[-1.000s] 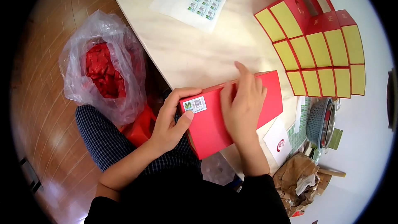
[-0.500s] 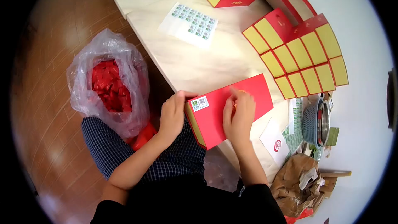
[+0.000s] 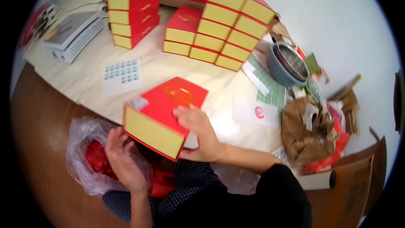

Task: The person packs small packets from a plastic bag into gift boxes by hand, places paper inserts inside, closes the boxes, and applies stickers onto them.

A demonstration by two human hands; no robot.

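A red gift box [image 3: 171,106] with yellow sides and a gold emblem on its lid is held tilted over the table's front edge. My right hand [image 3: 201,133] grips its near right corner, fingers on the lid and thumb low by the underside. A small label [image 3: 138,103] sits on the lid's left corner. My left hand [image 3: 123,160] is open just below the box's left end, fingers apart and slightly blurred. Beneath that hand, a clear plastic bag [image 3: 80,143] holds red packets [image 3: 98,157].
Stacked red and yellow boxes [image 3: 219,29] stand at the back, with a taller stack [image 3: 134,12] to their left. On the table [image 3: 88,74] lie a sticker sheet [image 3: 122,76] and a white card [image 3: 249,112]. A grey device [image 3: 74,33], a basin [image 3: 280,65] and brown paper [image 3: 301,133] lie around.
My left hand has come off the box and opened. My right hand has moved from the lid's middle to the near corner, and the box is now tilted. The view has turned.
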